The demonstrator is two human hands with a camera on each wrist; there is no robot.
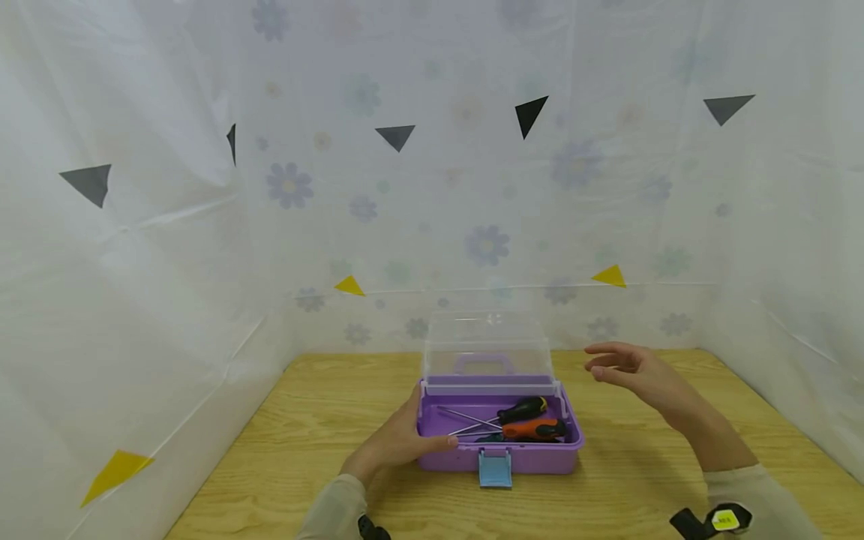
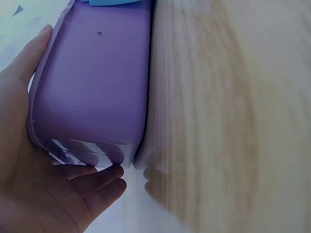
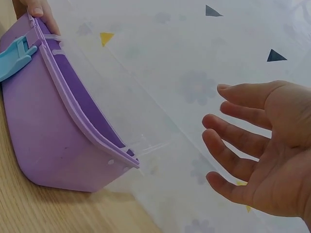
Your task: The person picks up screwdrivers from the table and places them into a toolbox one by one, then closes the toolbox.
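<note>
bright, even light; wrist blur

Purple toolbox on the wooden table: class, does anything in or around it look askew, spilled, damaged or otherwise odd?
Nothing stands out. The purple toolbox sits flat on the table with its clear lid raised upright and screwdrivers lying inside. The left hand rests against its left end; the right hand hovers apart.

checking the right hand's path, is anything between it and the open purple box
Nothing visible. The right hand hangs open in the air beside the clear lid of the purple box, with bare space between. The left hand holds the box's other end.
</note>
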